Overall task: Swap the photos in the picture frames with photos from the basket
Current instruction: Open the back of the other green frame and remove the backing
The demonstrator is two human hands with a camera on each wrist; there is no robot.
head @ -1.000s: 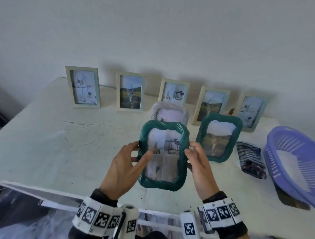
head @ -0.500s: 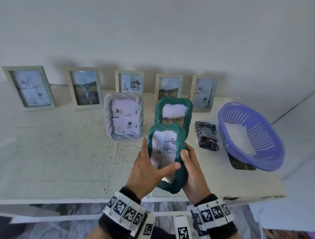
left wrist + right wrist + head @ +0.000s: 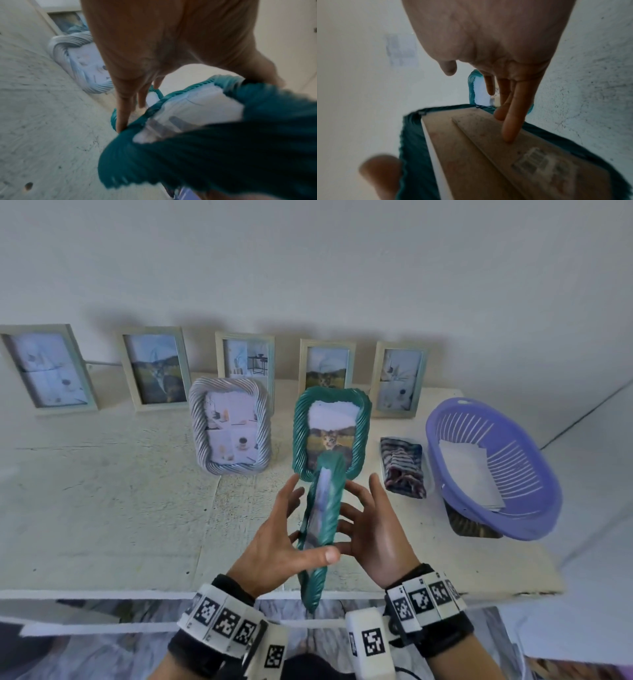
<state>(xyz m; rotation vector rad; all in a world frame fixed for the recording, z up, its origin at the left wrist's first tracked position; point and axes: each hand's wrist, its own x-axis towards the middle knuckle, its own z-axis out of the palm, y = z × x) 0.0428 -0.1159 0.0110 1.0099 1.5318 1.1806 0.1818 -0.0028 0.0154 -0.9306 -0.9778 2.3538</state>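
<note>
I hold a teal rope-pattern frame [image 3: 325,508] edge-on over the table's front edge, its glass side turned left. My left hand [image 3: 305,525] grips it, thumb hooked across the lower rim and fingers spread along the left side. My right hand [image 3: 359,501] supports the back with straight fingers [image 3: 510,121] lying on the brown backing board [image 3: 479,155]. The glass and a pale photo show in the left wrist view, inside the frame [image 3: 223,155]. A purple basket [image 3: 534,501] at the right holds white photo sheets [image 3: 469,470].
A second teal frame [image 3: 330,429] with a cat photo stands just behind my hands, and a silver rope frame [image 3: 230,436] stands to its left. Several pale frames [image 3: 156,368] line the wall. A striped cloth [image 3: 404,470] lies beside the basket.
The teal frame has turned from facing me to edge-on. My right fingers have come round onto its back, and my left thumb has slid down to the lower rim.
</note>
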